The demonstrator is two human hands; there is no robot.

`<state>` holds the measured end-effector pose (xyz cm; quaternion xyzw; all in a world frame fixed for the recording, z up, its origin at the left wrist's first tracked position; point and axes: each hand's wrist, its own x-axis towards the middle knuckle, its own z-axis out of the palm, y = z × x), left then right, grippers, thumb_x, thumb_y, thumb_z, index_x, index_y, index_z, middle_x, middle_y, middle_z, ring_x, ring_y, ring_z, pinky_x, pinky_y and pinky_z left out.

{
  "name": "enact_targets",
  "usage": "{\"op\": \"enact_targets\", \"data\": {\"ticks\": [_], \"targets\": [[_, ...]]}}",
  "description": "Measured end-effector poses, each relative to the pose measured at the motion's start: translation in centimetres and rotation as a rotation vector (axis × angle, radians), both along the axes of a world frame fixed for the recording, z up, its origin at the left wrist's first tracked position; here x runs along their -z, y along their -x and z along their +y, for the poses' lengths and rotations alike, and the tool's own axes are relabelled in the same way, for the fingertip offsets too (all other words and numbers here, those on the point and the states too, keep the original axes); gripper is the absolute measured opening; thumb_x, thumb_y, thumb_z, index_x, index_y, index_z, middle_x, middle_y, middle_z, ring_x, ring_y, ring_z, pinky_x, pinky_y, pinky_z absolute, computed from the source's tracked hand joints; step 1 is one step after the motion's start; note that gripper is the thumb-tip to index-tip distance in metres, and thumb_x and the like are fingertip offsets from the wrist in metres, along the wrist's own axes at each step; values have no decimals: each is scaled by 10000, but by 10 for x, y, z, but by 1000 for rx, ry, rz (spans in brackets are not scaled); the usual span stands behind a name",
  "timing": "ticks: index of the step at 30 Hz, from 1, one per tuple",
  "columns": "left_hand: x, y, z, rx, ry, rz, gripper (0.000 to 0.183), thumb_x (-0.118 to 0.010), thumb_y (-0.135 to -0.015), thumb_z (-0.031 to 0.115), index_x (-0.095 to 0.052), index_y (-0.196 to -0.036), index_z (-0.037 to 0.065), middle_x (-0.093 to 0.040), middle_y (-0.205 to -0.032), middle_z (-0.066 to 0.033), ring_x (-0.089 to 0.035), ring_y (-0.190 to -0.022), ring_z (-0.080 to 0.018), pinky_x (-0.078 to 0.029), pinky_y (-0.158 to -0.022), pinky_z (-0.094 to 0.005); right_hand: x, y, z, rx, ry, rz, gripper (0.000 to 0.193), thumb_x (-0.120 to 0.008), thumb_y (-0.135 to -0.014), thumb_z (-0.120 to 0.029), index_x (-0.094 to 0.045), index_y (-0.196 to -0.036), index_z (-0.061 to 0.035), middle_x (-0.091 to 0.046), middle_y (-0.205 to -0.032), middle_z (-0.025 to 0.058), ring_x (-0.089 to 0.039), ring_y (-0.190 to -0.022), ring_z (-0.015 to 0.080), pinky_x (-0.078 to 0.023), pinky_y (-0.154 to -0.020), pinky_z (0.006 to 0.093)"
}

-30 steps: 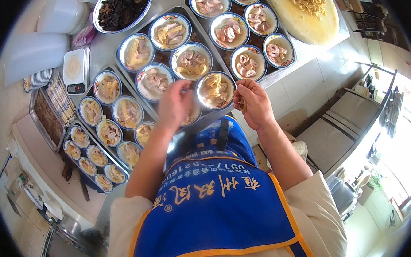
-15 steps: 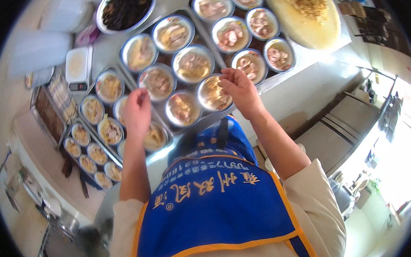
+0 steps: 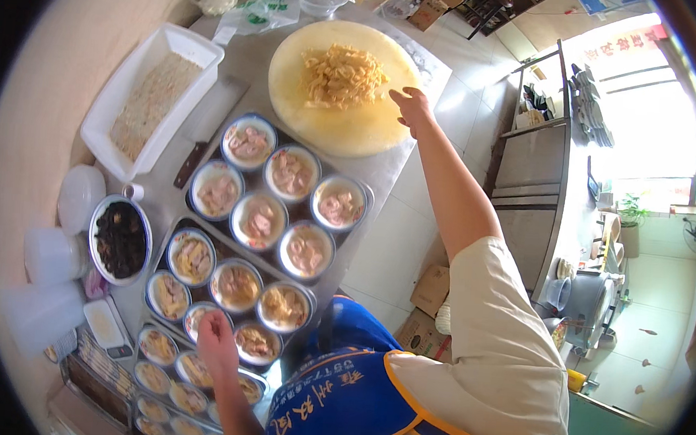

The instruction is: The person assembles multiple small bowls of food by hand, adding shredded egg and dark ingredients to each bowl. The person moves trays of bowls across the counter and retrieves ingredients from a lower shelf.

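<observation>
While the right hand (image 3: 413, 111) hangs at the right rim of the round board (image 3: 341, 136), its grip spread apart, the pale yellow strips (image 3: 342, 75) sit heaped on that board, close to the far right corner of the metal bench (image 3: 242, 66). And the left hand (image 3: 218, 345)? Over a bowl (image 3: 195, 320) in the middle tray, fingers drawn in; whether that grip pinches anything, I can't tell. Down the bench's right edge, bowls of pinkish meat (image 3: 260, 222) crowd the far tray (image 3: 371, 199). Look along the left edge: a white tub (image 3: 102, 127) by the wall, a cleaver (image 3: 189, 165) lying beside it, then a bowl of dark food (image 3: 120, 239) and a scale (image 3: 105, 324). Past the right edge it's pale tiled floor (image 3: 396, 220), cardboard boxes (image 3: 431, 290), a metal cabinet (image 3: 528, 173), and, on the room's right side, a bright window (image 3: 648, 124) glaring above a potted plant (image 3: 631, 211).
</observation>
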<state>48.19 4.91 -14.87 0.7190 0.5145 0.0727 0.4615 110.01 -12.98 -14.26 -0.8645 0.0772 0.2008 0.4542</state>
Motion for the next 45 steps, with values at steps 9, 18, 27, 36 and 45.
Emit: {"op": "enact_targets", "data": {"ticks": [9,18,27,36,45], "targets": [[1,-31,7,-12,-1,-11,162,-624,-995,71,-658,-1137,1,-663,-1002,-69,-598,-847,-150,-511,-780,-296,-15,-101,96,-509,237,-234,922,-707,-848,-689,-479,-1543,-128,-558,-1490,202,-538,-1371,332,-439,-1120,426],[-1,-51,10,5,-78,4,132,-640,-994,98,-673,-1105,34,-650,-936,-45,-556,-752,-147,-481,-690,-297,3,-125,111,-934,569,-434,639,-778,-819,-444,-672,-1329,-74,-731,-1143,195,-698,-1028,319,-539,-895,426],[-6,-61,14,-11,-49,-105,123,-633,-992,83,-657,-1098,24,-636,-911,-47,-533,-728,-125,-463,-658,-290,-17,-120,78,-356,-248,-243,302,-573,-984,-55,-638,-1260,49,-701,-1023,89,-664,-848,168,-547,-729,304],[-3,-60,10,10,-46,-123,114,-626,-994,84,-657,-1084,21,-640,-896,-50,-535,-716,-128,-461,-645,-286,-81,-82,70,-218,-855,-260,198,-547,-999,-35,-629,-1171,20,-671,-1026,108,-678,-882,207,-581,-768,336],[-2,-43,8,-128,159,-388,179,-645,-1004,68,-643,-1178,27,-708,-1016,-66,-660,-883,-99,-525,-744,-246,-134,41,101,-372,-1151,-31,206,-535,-996,-15,-640,-1169,25,-680,-1071,147,-691,-951,262,-599,-822,396]]}}
